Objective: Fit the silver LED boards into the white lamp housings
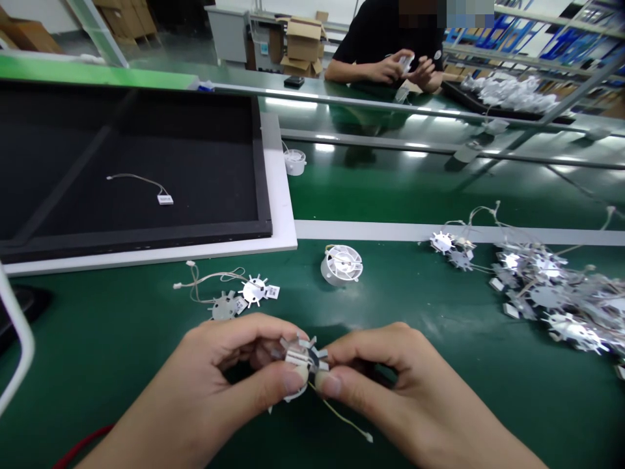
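i log, fingers outward: left hand (pixel 234 371) and right hand (pixel 388 378) pinching one spoked metal plate (pixel 306 357) between thumbs and fingertips, likely for steadiness; cable (pixel 342 415) trailing clear; fan housing (pixel 342 266) beyond; plate pile (pixel 551 293) rightward, presumably for reach.

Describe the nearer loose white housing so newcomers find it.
On the green table, find the pale strip. On its near side, past the right hand, sits the round white housing. Unlike its lookalike by the tray, it stands nearer.
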`<state>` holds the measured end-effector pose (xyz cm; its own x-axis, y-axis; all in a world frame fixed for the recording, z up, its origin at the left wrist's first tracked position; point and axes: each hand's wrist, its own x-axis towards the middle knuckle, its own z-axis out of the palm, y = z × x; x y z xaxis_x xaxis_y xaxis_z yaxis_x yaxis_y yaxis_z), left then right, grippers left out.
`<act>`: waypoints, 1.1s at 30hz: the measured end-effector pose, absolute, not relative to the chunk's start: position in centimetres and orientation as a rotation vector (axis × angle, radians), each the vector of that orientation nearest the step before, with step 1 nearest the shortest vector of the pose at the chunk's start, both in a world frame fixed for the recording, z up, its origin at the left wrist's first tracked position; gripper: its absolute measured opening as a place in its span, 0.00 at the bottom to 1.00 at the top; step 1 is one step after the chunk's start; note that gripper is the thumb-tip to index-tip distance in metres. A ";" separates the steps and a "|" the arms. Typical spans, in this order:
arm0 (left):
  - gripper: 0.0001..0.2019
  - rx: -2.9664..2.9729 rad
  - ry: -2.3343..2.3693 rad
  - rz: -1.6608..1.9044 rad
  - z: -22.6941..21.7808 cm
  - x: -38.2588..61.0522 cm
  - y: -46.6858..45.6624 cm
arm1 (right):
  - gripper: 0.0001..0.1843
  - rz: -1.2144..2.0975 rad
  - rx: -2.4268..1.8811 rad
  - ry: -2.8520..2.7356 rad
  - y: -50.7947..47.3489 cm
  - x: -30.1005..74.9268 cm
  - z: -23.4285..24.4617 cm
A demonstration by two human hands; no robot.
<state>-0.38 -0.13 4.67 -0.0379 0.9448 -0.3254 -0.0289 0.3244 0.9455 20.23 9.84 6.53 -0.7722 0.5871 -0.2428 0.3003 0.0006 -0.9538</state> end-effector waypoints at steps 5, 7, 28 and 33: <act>0.08 0.924 1.543 0.982 5.6 0.0 0.1 | 0.16 1.756 -0.976 -2.129 10.2 20.8 6.6; 0.10 1.030 1.659 1.024 5.9 -0.2 0.1 | 0.17 1.730 -0.958 -2.125 10.7 21.2 6.6; 0.23 2.245 1.710 0.865 1.6 -1.2 -0.5 | 0.23 2.019 -1.169 -2.067 11.8 22.0 6.6; 0.15 2.348 1.555 0.813 2.8 -1.8 0.1 | 0.20 2.016 -1.134 -2.109 11.2 21.4 6.4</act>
<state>-1.77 0.10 2.83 0.2908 0.8985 0.3287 0.7827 -0.4210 0.4584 21.40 11.18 6.39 -0.7374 0.4955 -0.4590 0.4807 -0.0923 -0.8720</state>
